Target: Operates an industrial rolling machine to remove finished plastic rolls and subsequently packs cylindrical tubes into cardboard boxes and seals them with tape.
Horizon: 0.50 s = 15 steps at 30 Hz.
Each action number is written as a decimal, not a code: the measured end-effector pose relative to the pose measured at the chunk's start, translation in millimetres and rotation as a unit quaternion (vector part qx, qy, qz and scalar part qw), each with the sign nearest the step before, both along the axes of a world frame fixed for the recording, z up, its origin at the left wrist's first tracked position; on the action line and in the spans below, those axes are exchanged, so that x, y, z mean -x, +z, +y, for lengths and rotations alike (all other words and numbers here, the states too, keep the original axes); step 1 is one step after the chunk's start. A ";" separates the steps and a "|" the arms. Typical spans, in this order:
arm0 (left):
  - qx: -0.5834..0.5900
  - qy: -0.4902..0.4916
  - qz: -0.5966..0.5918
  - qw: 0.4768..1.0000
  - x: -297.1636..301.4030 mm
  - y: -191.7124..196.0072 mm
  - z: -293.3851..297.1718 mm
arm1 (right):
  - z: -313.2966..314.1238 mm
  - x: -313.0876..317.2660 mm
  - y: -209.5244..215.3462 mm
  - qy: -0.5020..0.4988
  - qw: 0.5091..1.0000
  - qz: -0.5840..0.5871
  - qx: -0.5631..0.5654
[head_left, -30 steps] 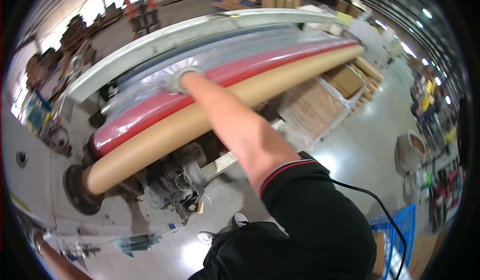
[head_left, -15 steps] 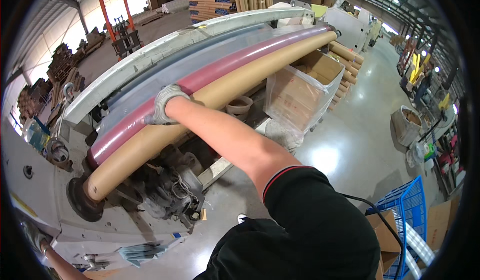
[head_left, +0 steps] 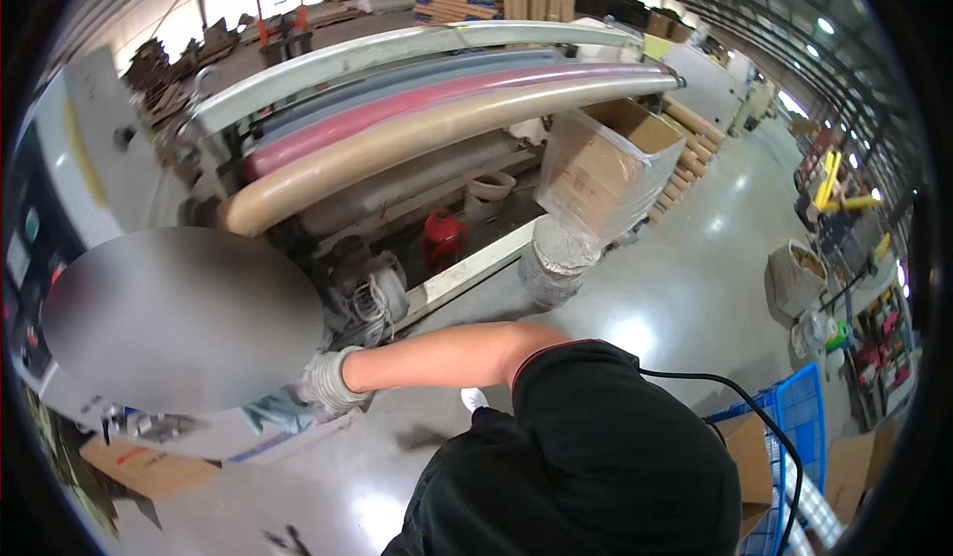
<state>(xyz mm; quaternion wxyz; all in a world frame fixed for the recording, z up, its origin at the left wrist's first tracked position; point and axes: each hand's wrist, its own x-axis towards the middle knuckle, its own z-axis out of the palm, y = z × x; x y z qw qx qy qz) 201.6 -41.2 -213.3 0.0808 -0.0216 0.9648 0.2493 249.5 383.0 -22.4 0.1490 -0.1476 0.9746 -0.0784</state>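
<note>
My right hand (head_left: 331, 383), in a grey knit glove, is low beside the machine's end housing. It is at the edge of a light blue cloth (head_left: 279, 412). Its fingers are partly covered by a blurred grey oval, so whether it touches or grips the cloth does not show. My left hand is not visible. Behind, a long tan cardboard tube (head_left: 427, 131) lies along the front of the machine, parallel to a pink-red roll (head_left: 387, 111).
Under the rollers stand a red bottle-shaped object (head_left: 443, 239) and a pot (head_left: 488, 196). A plastic-wrapped carton (head_left: 596, 174) stands by the machine's far end, near a wrapped cylinder (head_left: 553, 263). A blue crate (head_left: 800, 407) is at right, with a black cable (head_left: 730, 387) nearby.
My right hand has left the pink roll and tan tube and come down toward the blue cloth. My left hand, at the lower left before, no longer shows. The view has shifted.
</note>
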 end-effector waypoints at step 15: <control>-0.248 0.461 -0.096 0.846 -250.2 -23.8 -206.9 | -336.5 105.4 -165.5 0.383 0.866 -0.235 -0.219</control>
